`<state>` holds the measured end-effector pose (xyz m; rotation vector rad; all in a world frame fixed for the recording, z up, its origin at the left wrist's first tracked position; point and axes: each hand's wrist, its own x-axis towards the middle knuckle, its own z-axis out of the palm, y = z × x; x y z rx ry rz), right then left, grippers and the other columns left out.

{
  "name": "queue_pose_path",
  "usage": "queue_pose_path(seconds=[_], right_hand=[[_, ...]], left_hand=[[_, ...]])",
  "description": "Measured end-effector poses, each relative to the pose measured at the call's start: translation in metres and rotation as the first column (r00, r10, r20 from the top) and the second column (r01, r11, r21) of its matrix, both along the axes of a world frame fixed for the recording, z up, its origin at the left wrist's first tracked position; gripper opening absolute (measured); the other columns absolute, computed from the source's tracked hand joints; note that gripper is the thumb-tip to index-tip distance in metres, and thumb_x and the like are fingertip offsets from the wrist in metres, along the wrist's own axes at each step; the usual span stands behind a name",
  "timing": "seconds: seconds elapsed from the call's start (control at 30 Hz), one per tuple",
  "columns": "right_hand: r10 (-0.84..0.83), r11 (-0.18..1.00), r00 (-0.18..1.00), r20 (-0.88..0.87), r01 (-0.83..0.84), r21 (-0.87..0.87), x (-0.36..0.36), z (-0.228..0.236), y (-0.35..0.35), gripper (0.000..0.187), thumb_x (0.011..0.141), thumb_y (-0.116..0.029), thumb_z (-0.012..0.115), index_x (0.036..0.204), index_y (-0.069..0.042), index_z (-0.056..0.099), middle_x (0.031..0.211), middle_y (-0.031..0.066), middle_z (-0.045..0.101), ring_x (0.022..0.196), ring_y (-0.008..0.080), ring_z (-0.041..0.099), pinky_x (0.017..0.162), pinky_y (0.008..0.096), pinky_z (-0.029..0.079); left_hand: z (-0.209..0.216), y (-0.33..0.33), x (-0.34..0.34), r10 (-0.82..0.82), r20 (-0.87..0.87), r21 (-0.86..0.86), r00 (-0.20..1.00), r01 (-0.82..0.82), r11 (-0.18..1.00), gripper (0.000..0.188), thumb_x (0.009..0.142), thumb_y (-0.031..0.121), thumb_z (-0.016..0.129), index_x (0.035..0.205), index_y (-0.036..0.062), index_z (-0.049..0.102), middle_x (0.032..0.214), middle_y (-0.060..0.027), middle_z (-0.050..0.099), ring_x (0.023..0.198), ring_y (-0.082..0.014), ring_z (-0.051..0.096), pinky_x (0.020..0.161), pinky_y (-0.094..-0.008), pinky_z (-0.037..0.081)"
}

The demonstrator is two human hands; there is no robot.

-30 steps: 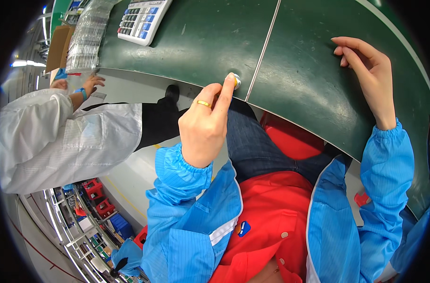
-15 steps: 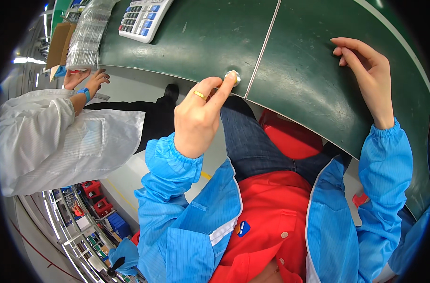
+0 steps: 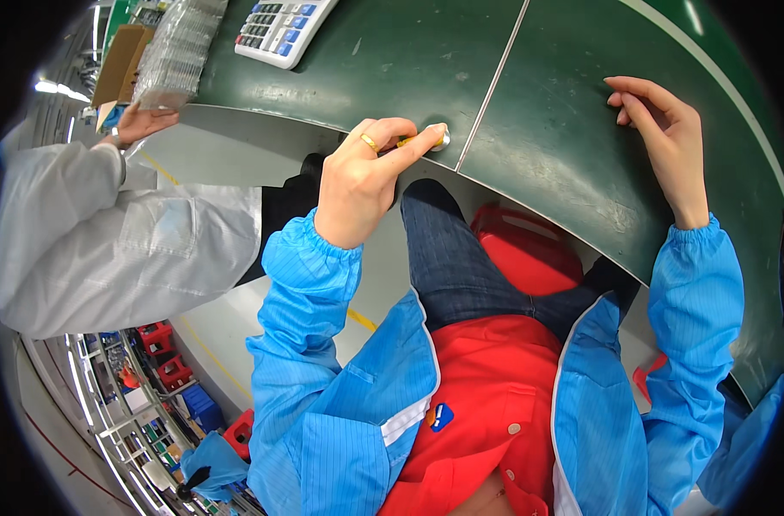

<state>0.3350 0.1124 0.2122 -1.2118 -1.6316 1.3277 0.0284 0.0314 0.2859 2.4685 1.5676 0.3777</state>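
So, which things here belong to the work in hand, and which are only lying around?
In use:
- left hand, pinching a small yellow piece
- small round white part at the fingertips
- right hand, resting on the green table

Lying about:
- calculator
- stack of clear plastic trays, near a co-worker's hand
- cardboard box

The small pale thing (image 3: 437, 138) pinched at the near edge of the counter (image 3: 547, 163) is mostly covered by the left hand (image 3: 362, 185), too small to tell its kind. The calculator (image 3: 282, 26) and the stack of clear trays (image 3: 173, 52) at the far edge run off the picture's top. The coworker's hand (image 3: 138, 125) there shows only partly, fingers tucked under the trays
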Motion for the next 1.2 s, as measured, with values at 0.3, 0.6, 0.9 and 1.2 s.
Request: queue_pose_path(seconds=[0.3, 0.6, 0.9, 1.2], right_hand=[[-0.011, 0.999, 1.0, -0.028, 0.01, -0.041, 0.0, -0.001, -0.005, 0.023, 0.088, -0.005, 0.051, 0.106, 0.002, 0.063, 0.089, 0.0051, 0.062, 0.076, 0.0077, 0.053, 0.074, 0.0213, 0.044], [-0.018, 0.997, 1.0, -0.01, 0.017, -0.07, 0.0, 0.001, -0.009, 0.023, 0.088, -0.006, 0.052, 0.107, 0.002, 0.063, 0.089, 0.0047, 0.062, 0.076, 0.0078, 0.053, 0.074, 0.0215, 0.044], [-0.05, 0.999, 0.999, 0.004, 0.05, -0.003, 0.002, 0.005, -0.007, 0.021, 0.087, -0.004, 0.052, 0.102, 0.001, 0.065, 0.085, 0.0052, 0.064, 0.073, 0.0072, 0.054, 0.071, 0.0197, 0.045], [-0.037, 0.999, 0.999, 0.031, 0.038, -0.019, 0.003, 0.005, -0.006, 0.021, 0.088, -0.005, 0.051, 0.103, 0.001, 0.065, 0.086, 0.0058, 0.064, 0.073, 0.0081, 0.054, 0.072, 0.0201, 0.045]], left_hand=[[0.001, -0.001, 0.001, 0.067, 0.101, -0.041, 0.993, -0.063, 0.997, 0.045, 0.07, -0.013, 0.055, 0.107, 0.0102, 0.065, 0.09, -0.0079, 0.06, 0.08, -0.0232, 0.058, 0.073, -0.0306, 0.049], [0.006, -0.014, 0.004, 0.417, 0.462, -0.419, 0.783, -0.222, 0.88, 0.031, 0.084, -0.005, 0.05, 0.112, 0.0032, 0.061, 0.085, -0.0079, 0.063, 0.071, -0.0147, 0.057, 0.065, -0.0233, 0.045], [0.005, -0.01, 0.013, 0.61, 0.658, -0.658, 0.441, -0.056, 0.751, 0.036, 0.092, 0.012, 0.049, 0.125, -0.0035, 0.05, 0.077, -0.0055, 0.056, 0.063, -0.0073, 0.043, 0.059, -0.0186, 0.037], [0.001, -0.009, 0.015, 0.61, 0.659, -0.657, 0.44, -0.057, 0.751, 0.035, 0.092, 0.01, 0.047, 0.125, -0.004, 0.049, 0.075, -0.0053, 0.056, 0.061, -0.0065, 0.042, 0.058, -0.0183, 0.036]])
